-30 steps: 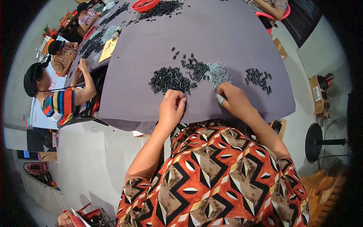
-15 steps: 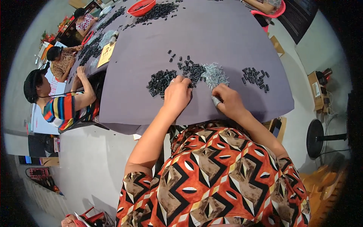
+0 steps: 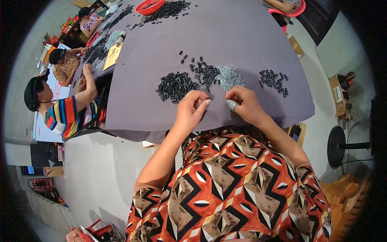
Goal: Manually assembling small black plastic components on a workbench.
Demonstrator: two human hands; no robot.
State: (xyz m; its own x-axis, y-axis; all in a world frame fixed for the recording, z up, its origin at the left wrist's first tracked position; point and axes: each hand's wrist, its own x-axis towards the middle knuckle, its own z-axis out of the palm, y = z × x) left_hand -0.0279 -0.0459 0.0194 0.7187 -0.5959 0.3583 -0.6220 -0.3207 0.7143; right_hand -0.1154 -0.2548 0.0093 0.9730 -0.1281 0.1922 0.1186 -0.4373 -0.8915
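Observation:
My left hand (image 3: pixel 190 109) is raised just off the near side of the black pile (image 3: pixel 173 85), thumb and forefinger pinched on a small black cylindrical piece (image 3: pixel 208 98), mostly covered by the fingertips. Level with it, my right hand (image 3: pixel 248 105) is closed in a pinch beside the heap of small silver pins (image 3: pixel 229 76); whatever its fingertips hold is too small to see. A grey wrapping (image 3: pixel 232 104) covers one digit of that hand. Between the black pile and the pins lie more black pieces (image 3: pixel 207 74). A separate small group of black pieces (image 3: pixel 273 79) is further right.
A grey cloth covers the table (image 3: pixel 242 40). At its far end a red bowl (image 3: pixel 150 7) stands by another black pile (image 3: pixel 171 11). On the left, a yellow card (image 3: pixel 113 56) lies near several people working. A fan stand (image 3: pixel 336 147) is on the floor at right.
My left hand has drawn back from the black pile toward me and slightly right, now pinching a piece. My right hand has barely moved. The nearest person's forearm at left has shifted.

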